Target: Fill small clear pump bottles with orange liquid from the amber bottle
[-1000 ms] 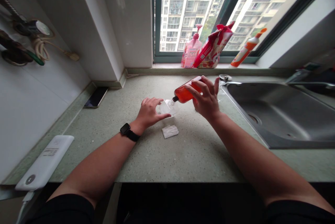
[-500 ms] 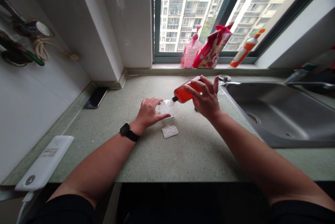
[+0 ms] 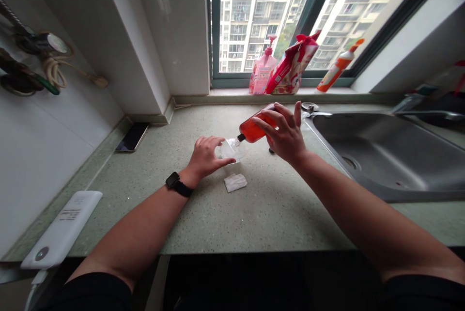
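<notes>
My right hand is wrapped round a bottle of red-orange liquid, tilted with its black neck down to the left. Below that neck is a small clear container, tilted toward the bottle, and my left hand grips it between thumb and fingers. Whether liquid is flowing is too small to tell. A folded white tissue lies on the counter just in front of the container. Partly hidden under my right hand, a small dark object rests on the counter.
A steel sink is set into the speckled counter at right. A phone lies at the left back, a white power bank at the left edge. On the sill stand a pink pump bottle, a red bag and an orange-white bottle.
The view has shifted very slightly. Both hands keep their grips, with the bottle still tilted over the container.
</notes>
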Action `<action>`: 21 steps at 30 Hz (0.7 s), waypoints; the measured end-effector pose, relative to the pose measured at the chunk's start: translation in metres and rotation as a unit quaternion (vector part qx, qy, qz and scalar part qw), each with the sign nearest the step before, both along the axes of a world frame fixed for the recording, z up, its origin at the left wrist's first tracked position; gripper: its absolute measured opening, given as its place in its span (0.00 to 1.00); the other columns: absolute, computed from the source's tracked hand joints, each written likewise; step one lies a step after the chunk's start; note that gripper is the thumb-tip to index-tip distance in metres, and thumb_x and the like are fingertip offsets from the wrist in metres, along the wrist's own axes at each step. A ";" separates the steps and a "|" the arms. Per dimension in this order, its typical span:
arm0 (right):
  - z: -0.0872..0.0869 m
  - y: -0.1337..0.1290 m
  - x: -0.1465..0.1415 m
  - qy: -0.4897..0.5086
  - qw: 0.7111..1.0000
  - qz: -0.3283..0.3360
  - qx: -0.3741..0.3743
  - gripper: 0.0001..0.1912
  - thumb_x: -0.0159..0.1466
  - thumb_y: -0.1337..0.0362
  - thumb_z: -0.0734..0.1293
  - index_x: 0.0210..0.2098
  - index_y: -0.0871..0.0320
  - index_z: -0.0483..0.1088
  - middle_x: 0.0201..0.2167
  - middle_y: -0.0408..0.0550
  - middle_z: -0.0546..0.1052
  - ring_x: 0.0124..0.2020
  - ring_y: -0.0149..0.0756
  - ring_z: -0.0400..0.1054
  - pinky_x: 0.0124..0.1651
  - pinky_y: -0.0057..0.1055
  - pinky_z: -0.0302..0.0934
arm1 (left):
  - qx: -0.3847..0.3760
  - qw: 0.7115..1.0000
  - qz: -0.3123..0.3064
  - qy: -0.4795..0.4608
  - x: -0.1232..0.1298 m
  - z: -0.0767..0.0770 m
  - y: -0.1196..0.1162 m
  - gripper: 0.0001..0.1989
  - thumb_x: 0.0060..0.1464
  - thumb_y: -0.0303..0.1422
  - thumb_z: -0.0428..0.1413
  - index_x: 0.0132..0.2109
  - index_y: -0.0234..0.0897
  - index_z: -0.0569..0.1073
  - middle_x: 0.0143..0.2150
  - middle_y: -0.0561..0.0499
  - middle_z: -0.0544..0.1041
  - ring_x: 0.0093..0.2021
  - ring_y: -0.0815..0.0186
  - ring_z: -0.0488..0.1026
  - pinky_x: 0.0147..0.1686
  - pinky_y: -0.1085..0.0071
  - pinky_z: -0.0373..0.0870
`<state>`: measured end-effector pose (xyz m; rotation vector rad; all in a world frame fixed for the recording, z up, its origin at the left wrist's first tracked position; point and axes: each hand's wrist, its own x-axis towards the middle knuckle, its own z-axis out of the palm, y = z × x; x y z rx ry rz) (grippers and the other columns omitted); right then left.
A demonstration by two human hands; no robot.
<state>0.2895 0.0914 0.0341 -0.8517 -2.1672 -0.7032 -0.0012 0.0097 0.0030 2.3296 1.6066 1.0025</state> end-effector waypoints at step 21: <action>0.007 0.004 -0.001 0.002 0.999 0.044 0.004 0.45 0.69 0.74 0.66 0.75 0.25 0.54 0.65 0.41 0.74 0.72 0.55 0.62 0.79 0.75 0.41 | -0.001 1.000 0.008 0.009 -0.002 0.000 0.001 0.33 0.52 0.55 0.72 0.56 0.41 0.78 0.50 0.46 0.84 0.53 0.48 0.79 0.64 0.46 0.67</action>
